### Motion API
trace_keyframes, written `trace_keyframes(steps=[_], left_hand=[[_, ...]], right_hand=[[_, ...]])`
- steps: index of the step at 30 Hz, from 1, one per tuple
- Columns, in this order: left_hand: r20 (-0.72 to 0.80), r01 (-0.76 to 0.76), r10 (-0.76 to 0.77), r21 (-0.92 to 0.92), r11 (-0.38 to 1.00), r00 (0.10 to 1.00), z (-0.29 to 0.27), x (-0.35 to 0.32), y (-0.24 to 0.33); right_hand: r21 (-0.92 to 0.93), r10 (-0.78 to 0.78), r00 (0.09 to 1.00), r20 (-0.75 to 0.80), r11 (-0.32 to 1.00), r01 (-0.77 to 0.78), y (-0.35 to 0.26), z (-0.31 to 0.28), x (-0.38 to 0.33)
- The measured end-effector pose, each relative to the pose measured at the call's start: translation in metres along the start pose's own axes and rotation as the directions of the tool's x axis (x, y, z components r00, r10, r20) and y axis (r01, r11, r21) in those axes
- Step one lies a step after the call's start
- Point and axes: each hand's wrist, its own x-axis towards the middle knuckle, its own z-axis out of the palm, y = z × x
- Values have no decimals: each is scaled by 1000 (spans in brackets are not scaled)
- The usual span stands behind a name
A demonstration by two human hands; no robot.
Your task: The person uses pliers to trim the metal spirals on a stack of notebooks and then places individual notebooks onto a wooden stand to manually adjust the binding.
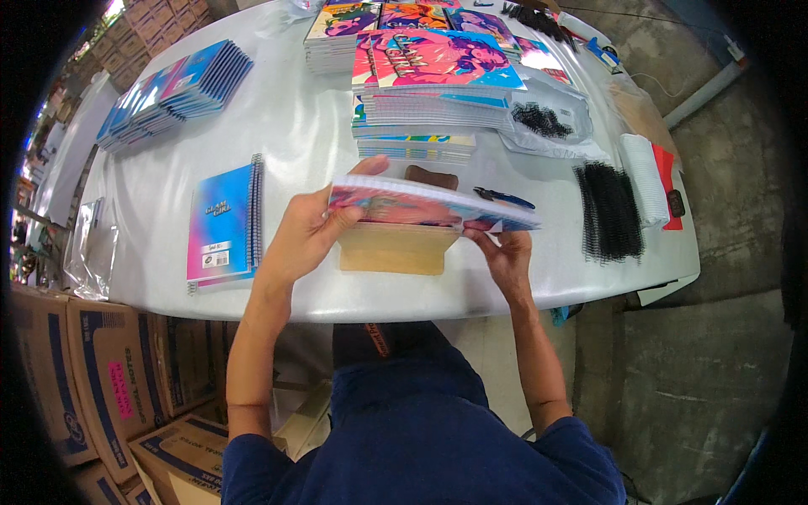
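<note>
My left hand [305, 234] grips the left end of an unbound notebook block [425, 202] with a pink and blue cover, thumb on top. At the block's right end, my right hand [505, 252] holds it from below. The block is held nearly flat just above a wooden board [391, 250] at the table's near edge. Behind it lie blue-handled pliers [505, 198] and a small brown object [432, 177].
A bound spiral notebook [223, 223] lies to the left on the white table [295, 126]. Tall stacks of notebooks [438, 84] stand behind, a fanned stack [172, 93] at far left. Black spiral coils [610, 210] lie right. Cardboard boxes [101, 379] sit below left.
</note>
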Motion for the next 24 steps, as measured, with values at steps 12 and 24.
trace_keyframes(steps=[12,24], left_hand=[[-422,74,-177,-249,966,889,46,-51,-70],[-672,167,1,186,968,740,25,-71,-11]], right_hand=[[142,135,966,219,975,-169,0,42,-27],[-982,-13,982,-186,41,-186,133,-191,96]])
